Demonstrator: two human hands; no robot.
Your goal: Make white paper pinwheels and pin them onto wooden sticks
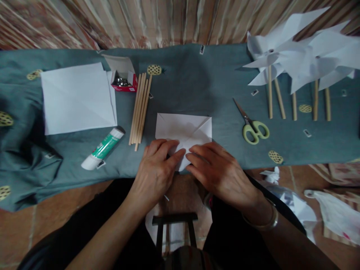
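A white sheet of paper [184, 127] lies near the front edge of the cloth-covered table, with crease lines running from its upper corners. Its lower part is folded or bent, though my fingers partly hide it. My left hand [157, 168] grips the paper's lower left side, thumb and fingers curled on it. On the lower right side, my right hand [219, 172] holds the same paper with bent fingers, its fingertips close to my left thumb. A bracelet [270, 221] circles my right wrist. Left of the paper lie several wooden sticks [140, 112]; to its right are scissors with green handles [253, 129].
White paper sheets [78, 99] are stacked at the left, beside an open red box [123, 82] of shiny metal pieces. A glue stick [104, 148] lies in front. Several paper pinwheels [270, 52] on sticks rest at the right. Below stands a dark stool [174, 218].
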